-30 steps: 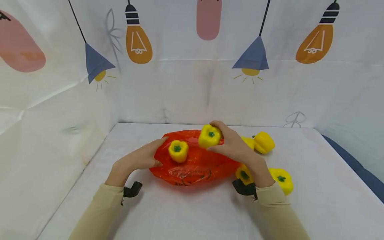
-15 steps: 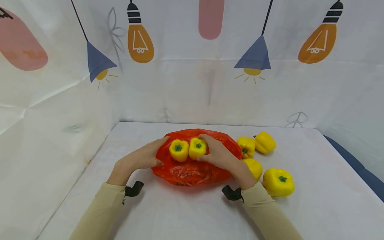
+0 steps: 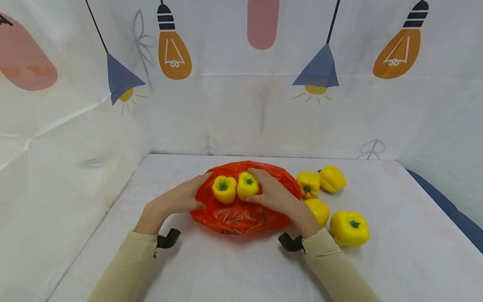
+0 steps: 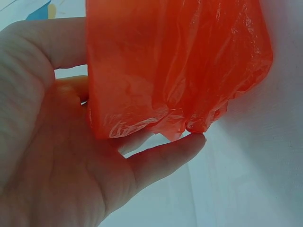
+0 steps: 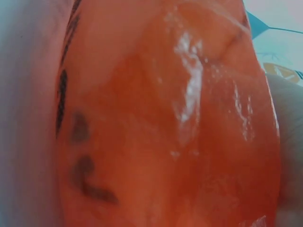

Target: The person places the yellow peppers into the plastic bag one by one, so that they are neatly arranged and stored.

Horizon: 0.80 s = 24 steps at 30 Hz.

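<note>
A red plastic bag (image 3: 241, 222) with dark print lies spread at the middle of the table. My left hand (image 3: 180, 196) holds its left edge, and in the left wrist view the crinkled red film hangs between thumb and fingers. One yellow bell pepper (image 3: 224, 190) with a green stem rests inside the bag's mouth. Right beside it my right hand (image 3: 277, 193) grips a second yellow bell pepper (image 3: 247, 186), fingers behind and thumb in front. Red film (image 5: 165, 118) fills most of the right wrist view and hides that pepper there.
To the right of the bag lie several more yellow bell peppers, among them a large one (image 3: 349, 229) near my right sleeve and one on its side (image 3: 333, 179) farther back. A white printed sheet (image 3: 234, 113) stands behind the white table (image 3: 226, 272).
My right hand has brought its pepper down and left into the bag's mouth, beside the other pepper. The left hand has stayed at the bag's left edge.
</note>
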Each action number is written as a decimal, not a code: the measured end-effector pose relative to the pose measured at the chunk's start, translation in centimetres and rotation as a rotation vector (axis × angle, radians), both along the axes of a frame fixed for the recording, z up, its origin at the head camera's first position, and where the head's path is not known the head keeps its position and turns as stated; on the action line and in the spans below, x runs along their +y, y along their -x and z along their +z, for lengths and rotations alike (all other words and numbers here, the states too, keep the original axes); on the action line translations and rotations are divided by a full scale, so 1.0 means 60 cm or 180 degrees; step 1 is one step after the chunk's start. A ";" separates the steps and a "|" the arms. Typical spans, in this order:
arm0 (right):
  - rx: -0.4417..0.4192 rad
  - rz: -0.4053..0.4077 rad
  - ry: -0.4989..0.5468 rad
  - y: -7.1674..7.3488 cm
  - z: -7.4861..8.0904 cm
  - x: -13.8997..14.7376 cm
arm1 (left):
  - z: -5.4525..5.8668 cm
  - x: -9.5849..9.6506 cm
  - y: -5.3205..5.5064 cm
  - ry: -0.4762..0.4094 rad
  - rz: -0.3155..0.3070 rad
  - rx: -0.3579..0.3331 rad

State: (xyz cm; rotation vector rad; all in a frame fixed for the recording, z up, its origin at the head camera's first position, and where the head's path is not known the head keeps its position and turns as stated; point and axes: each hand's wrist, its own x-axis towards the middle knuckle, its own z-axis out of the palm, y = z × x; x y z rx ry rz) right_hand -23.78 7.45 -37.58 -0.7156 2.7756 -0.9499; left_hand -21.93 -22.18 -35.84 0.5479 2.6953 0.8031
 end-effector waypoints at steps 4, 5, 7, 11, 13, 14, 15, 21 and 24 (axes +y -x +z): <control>0.0007 -0.0018 -0.0035 -0.004 0.009 0.006 | 0.003 0.000 -0.001 0.0018 0.0009 -0.0012; 0.0005 -0.0024 -0.0051 -0.005 0.012 0.008 | 0.003 0.001 -0.002 0.0018 0.0010 -0.0015; -0.0011 -0.0031 -0.0068 -0.007 0.020 0.012 | 0.003 0.001 -0.002 0.0022 0.0015 -0.0022; 0.0047 -0.0055 -0.0109 -0.013 0.039 0.024 | 0.001 0.001 -0.002 0.0010 0.0034 -0.0026; 0.0077 -0.0077 -0.0103 -0.017 0.049 0.033 | 0.000 0.001 -0.002 -0.0015 0.0035 -0.0035; 0.0081 -0.0100 -0.0090 -0.019 0.054 0.038 | -0.001 0.001 -0.002 -0.0027 0.0034 -0.0037; 0.0072 -0.0129 -0.0064 -0.021 0.058 0.043 | -0.002 0.001 -0.002 -0.0039 0.0033 -0.0040; 0.0126 -0.0149 0.0058 -0.029 0.075 0.089 | -0.003 0.003 -0.003 -0.0019 0.0043 -0.0015; 0.0207 -0.0143 -0.0018 -0.023 0.082 0.119 | -0.002 0.003 -0.004 -0.0015 0.0059 -0.0013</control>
